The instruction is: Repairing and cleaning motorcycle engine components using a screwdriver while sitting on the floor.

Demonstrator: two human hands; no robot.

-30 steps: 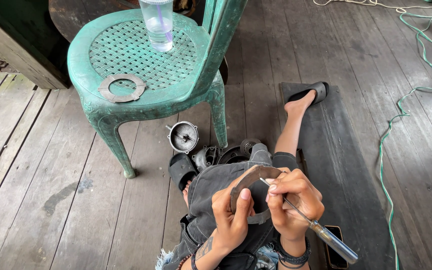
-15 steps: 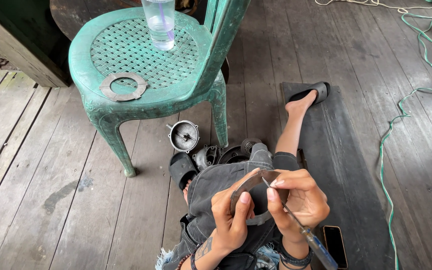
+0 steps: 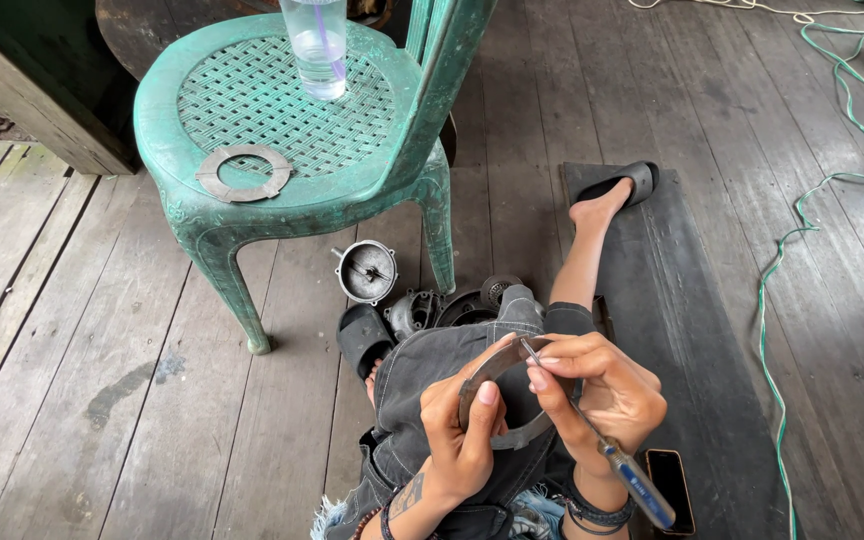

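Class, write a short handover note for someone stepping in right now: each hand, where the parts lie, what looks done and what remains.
Left hand: holds the metal ring plate over the lap.
Right hand: grip on a blue-handled screwdriver, tip at the plate's upper edge.
A second flat ring lies on the green chair, near a plastic cup. A round metal housing and other engine parts sit on the floor.
Done: parts are apart. Left: work on the held plate is under way.

A ring plate (image 3: 244,172) and a cup (image 3: 318,45) sit on the chair (image 3: 372,190), cup behind plate. On the floor (image 3: 132,400) between chair and lap lies a round housing (image 3: 367,270); a phone (image 3: 674,488) rests on the mat (image 3: 692,350) at right.
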